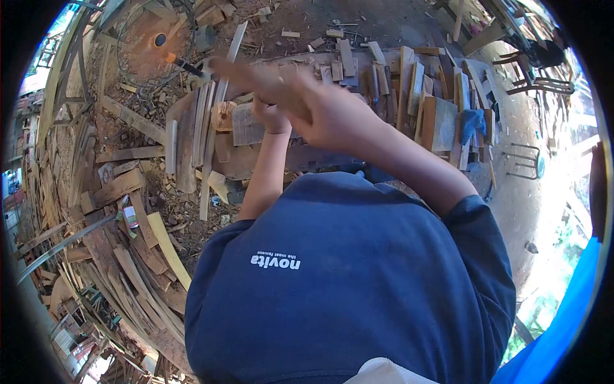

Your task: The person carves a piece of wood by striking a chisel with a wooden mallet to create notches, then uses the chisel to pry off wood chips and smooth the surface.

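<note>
lying at the far left: long brown timber strips [131,275] piled over one another, with a curved yellowish wooden strip [167,246] just beside them
fan: a round wire-caged fan [160,40] with a black and orange hub, over floor strewn with wood chips
block: an orange-brown wooden block [222,116] with a darker spot on its face, next to a grey wooden block [246,125], both just left of the left hand
left hand [273,118]: near the grey block, partly covered from view; whether its fingers grip anything cannot be told
bar: a long brown wooden-looking bar [252,82], blurred, slanting across the view above both blocks
right hand [320,105]: blurred too, fingers curled around the bar
shirt: a dark blue short-sleeved shirt [358,275] with white lettering, below the hands
stack: upright wooden offcuts [441,125] in a row, a crumpled blue cloth [473,123] among them
far right: a dark wooden chair [543,84], above a metal-legged stool [526,160]
</note>
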Available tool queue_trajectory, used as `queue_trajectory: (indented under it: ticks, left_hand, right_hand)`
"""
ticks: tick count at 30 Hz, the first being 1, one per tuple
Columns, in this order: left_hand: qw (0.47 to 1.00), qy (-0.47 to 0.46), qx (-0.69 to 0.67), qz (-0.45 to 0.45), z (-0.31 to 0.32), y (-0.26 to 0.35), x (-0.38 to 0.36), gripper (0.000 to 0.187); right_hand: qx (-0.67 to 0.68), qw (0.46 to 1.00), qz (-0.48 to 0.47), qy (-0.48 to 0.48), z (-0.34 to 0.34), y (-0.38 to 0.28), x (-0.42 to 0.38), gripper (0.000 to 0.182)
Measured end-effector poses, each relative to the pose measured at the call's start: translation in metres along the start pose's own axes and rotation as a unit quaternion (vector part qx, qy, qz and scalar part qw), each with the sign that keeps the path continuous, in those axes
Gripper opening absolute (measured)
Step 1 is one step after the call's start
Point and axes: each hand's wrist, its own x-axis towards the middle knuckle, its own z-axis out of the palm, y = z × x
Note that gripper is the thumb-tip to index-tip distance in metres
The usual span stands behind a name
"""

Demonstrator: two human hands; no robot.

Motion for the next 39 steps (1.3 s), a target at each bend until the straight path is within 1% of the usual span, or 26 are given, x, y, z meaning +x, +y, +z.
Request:
queue_trajectory:
  ticks: [1,2,4,6,8,9,11,12,14,15,19,20,21,22,23,25,28,30,31,32,33,35,36,37,38,39]
  left_hand:
    - [1.0,0.001,-0.002,0.0,-0.003,-0.001,0.002,0.015]
    - [0.994,-0.018,0.076,0.077,-0.007,-0.001,0.005,0.017]
    - [0.946,-0.054,0.226,0.227,-0.006,0.004,0.007,0.022]
    - [0.852,-0.087,0.366,0.365,-0.005,0.007,0.004,0.029]
    - [0.85,-0.08,0.377,0.359,0.0,0.009,-0.002,0.027]
    - [0.848,-0.073,0.389,0.353,0.002,0.01,-0.005,0.025]
    - [0.853,-0.054,0.377,0.357,0.009,0.006,-0.004,0.024]
    - [0.858,-0.035,0.366,0.358,0.013,0.002,-0.003,0.023]
    - [0.868,0.002,0.344,0.359,0.021,-0.006,-0.001,0.022]
    - [0.872,0.019,0.333,0.358,0.024,-0.011,0.0,0.022]
    - [0.881,0.072,0.306,0.352,0.016,-0.013,0.0,0.02]
    - [0.87,-0.014,0.334,0.363,0.005,-0.004,0.002,0.022]
    - [0.85,-0.099,0.359,0.371,0.0,0.002,0.001,0.023]
    - [0.85,-0.101,0.359,0.371,0.0,0.001,0.001,0.023]
    - [0.876,-0.085,0.329,0.343,0.001,0.001,0.0,0.027]
    - [0.901,-0.074,0.297,0.309,0.003,-0.001,-0.005,0.03]
    - [0.843,-0.061,0.399,0.356,0.012,0.003,-0.008,0.029]
    - [0.796,-0.043,0.466,0.384,0.015,0.007,-0.009,0.029]
    - [0.769,-0.032,0.499,0.398,0.015,0.008,-0.011,0.029]
    - [0.769,-0.03,0.501,0.396,0.014,0.01,-0.012,0.029]
    - [0.777,-0.066,0.469,0.415,0.013,0.011,-0.01,0.025]
    - [0.78,-0.101,0.438,0.436,0.013,0.013,-0.005,0.022]
    - [0.817,-0.089,0.414,0.392,0.009,0.009,-0.002,0.017]
    - [0.851,-0.075,0.389,0.346,0.004,0.003,0.001,0.013]
    - [0.851,-0.072,0.389,0.346,-0.007,-0.009,0.009,0.013]
    - [0.957,-0.12,0.165,0.208,-0.007,-0.015,0.016,0.011]
  right_hand:
    - [-0.093,0.988,0.061,-0.111,0.0,-0.001,0.002,0.036]
    - [-0.182,0.951,0.121,-0.219,0.0,-0.003,0.004,0.037]
    - [-0.168,0.964,0.089,-0.185,-0.013,-0.026,0.023,0.038]
    - [-0.155,0.975,0.057,-0.152,-0.025,-0.047,0.035,0.039]
    - [-0.083,0.996,-0.04,-0.003,-0.03,-0.061,0.041,0.04]
    - [-0.083,0.996,-0.042,-0.003,-0.024,-0.055,0.037,0.04]
    - [0.039,0.998,-0.022,0.053,0.003,-0.023,0.018,0.04]
    - [-0.059,0.994,0.042,-0.084,0.011,-0.006,0.012,0.041]
    - [-0.162,0.941,0.163,-0.247,0.017,0.006,0.01,0.039]
    - [-0.162,0.941,0.165,-0.246,0.012,0.001,0.015,0.039]
    - [-0.115,0.984,0.056,-0.121,-0.028,-0.057,0.048,0.041]
    - [-0.116,0.984,0.057,-0.121,-0.029,-0.057,0.048,0.041]
    - [-0.066,0.996,-0.047,-0.031,-0.03,-0.057,0.05,0.037]
    - [-0.016,0.987,-0.15,0.061,-0.031,-0.056,0.052,0.034]
    - [-0.017,0.987,-0.15,0.064,-0.022,-0.044,0.046,0.034]
    - [-0.077,0.991,0.057,-0.097,0.01,-0.002,0.016,0.038]
    - [-0.126,0.973,0.106,-0.164,0.015,-0.002,0.01,0.035]
    - [-0.223,0.96,0.034,-0.169,-0.008,-0.035,0.032,0.038]
    - [-0.173,0.978,0.022,-0.117,-0.015,-0.044,0.043,0.038]
    - [-0.121,0.99,0.007,-0.066,-0.02,-0.05,0.051,0.038]
    - [-0.119,0.99,0.006,-0.069,-0.024,-0.053,0.054,0.038]
    - [0.002,0.986,-0.151,0.063,-0.031,-0.057,0.057,0.04]
    - [0.007,0.965,-0.198,0.171,-0.015,-0.036,0.046,0.039]
    - [-0.04,0.994,-0.082,0.055,0.003,-0.012,0.026,0.041]
    - [-0.086,0.994,0.036,-0.064,0.015,0.007,0.009,0.042]
    - [-0.128,0.977,0.095,-0.142,0.016,0.01,0.005,0.042]
